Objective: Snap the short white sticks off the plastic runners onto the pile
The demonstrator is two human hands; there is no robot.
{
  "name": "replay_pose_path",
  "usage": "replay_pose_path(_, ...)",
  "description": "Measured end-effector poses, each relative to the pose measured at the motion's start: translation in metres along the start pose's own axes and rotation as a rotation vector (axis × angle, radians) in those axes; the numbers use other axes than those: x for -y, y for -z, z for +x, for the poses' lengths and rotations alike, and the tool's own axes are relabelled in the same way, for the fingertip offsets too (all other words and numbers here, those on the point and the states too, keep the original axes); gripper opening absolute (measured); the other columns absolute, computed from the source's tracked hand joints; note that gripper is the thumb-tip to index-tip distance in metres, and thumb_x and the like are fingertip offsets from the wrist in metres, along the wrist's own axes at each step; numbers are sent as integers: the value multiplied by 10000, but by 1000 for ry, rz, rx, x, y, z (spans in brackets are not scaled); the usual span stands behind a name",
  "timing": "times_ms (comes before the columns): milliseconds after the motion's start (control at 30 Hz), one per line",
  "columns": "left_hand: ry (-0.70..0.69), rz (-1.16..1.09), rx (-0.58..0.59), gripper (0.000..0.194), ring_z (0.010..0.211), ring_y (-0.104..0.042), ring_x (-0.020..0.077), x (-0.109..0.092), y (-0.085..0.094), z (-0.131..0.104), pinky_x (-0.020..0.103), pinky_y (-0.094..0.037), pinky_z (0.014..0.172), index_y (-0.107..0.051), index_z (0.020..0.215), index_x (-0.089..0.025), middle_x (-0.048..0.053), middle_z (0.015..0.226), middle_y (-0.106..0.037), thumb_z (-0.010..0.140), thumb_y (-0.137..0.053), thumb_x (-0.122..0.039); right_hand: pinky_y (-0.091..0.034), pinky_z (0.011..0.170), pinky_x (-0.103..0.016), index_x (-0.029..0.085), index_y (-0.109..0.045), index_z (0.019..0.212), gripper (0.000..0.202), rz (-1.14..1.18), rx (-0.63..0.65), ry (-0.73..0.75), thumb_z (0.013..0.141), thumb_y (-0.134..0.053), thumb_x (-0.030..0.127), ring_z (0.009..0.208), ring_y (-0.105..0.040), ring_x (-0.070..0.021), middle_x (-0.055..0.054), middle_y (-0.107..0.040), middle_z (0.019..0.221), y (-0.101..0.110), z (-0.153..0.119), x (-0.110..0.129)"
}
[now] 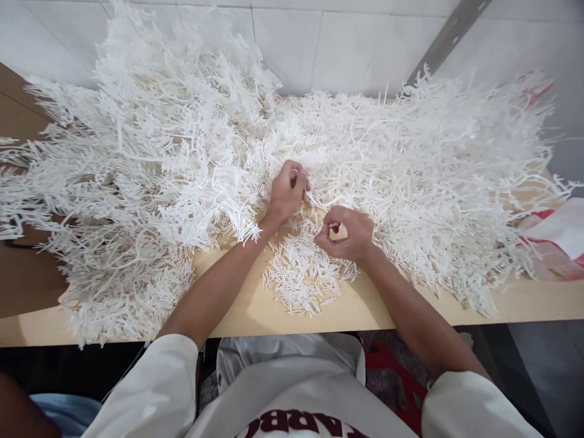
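Observation:
A huge heap of white branched plastic sprues (pixel 182 164) covers the wooden table (pixel 524 304) from left to right. My left hand (pixel 286 193) is closed around a thin white plastic sprue (pixel 319 201) at the heap's middle. My right hand (pixel 349 234) pinches the other end of the same strip, a little nearer to me. Directly below both hands lies a small flat pile of short white plastic sticks (pixel 301 274), close to the table's front edge.
A red and white plastic bag (pixel 556 243) lies at the table's right end. White tiled wall (pixel 342 42) stands behind the heap. A grey metal bar (pixel 447 36) leans at the upper right. Brown surface (pixel 22 280) shows at left.

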State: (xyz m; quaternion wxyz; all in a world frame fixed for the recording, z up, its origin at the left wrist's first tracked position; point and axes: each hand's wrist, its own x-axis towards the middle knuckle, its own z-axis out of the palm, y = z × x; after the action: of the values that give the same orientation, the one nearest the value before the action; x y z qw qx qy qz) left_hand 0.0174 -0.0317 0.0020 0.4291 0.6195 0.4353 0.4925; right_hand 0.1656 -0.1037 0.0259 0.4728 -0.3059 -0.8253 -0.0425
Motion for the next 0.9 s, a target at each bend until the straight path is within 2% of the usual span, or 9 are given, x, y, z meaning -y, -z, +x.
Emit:
replay_pose_path(67, 3, -45, -23, 222, 485, -515, 48, 3, 5, 5, 178, -429, 471, -429, 924, -236, -61, 641, -581, 967, -438, -454, -489, 516, -216, 239, -501, 924, 291, 32, 63, 79, 723, -526, 29, 549, -523, -84, 65, -545, 637, 0, 2, 8)
replay_pose_path(200, -32, -22, 88, 241, 499, -528, 42, 1, 8, 6, 174, -444, 507, -446, 913, -230, -69, 628, -576, 950, -470, -466, -535, 606, -244, 208, -530, 1017, 310, -27, 125, 59, 762, -542, 32, 637, -578, -100, 11, -637, 759, -2, 2, 4)
replay_pose_path(400, -27, -35, 60, 258, 490, -517, 44, 1, 6, 6, 184, -424, 495, -449, 914, -233, -71, 625, -567, 950, -453, -488, -508, 598, -234, 218, -554, 1029, 293, -105, 114, -26, 787, -534, 55, 606, -571, -99, 22, -624, 733, 2, 0, -14)
replay_pose_path(700, -59, 65, 63, 232, 510, -520, 54, 2, 7, 6, 195, -426, 527, -457, 905, -232, -69, 614, -573, 955, -449, -458, -502, 607, -249, 218, -564, 985, 261, -122, 170, 17, 788, -525, 52, 624, -578, -116, 14, -641, 730, 0, 2, -9)
replay_pose_path(800, -44, 52, 71, 222, 506, -528, 52, 1, 7, 6, 195, -429, 528, -457, 900, -231, -70, 618, -574, 953, -457, -447, -511, 626, -253, 207, -579, 1014, 268, -123, 160, -74, 803, -525, 51, 669, -601, -124, -8, -654, 782, -2, 1, -12)
replay_pose_path(900, -28, 30, 71, 220, 488, -522, 46, 0, 8, 7, 194, -430, 526, -454, 897, -229, -74, 620, -566, 956, -452, -441, -534, 703, -280, 212, -602, 1007, 235, -100, 163, -167, 822, -530, 84, 804, -633, -145, -51, -667, 927, -2, 2, -16)
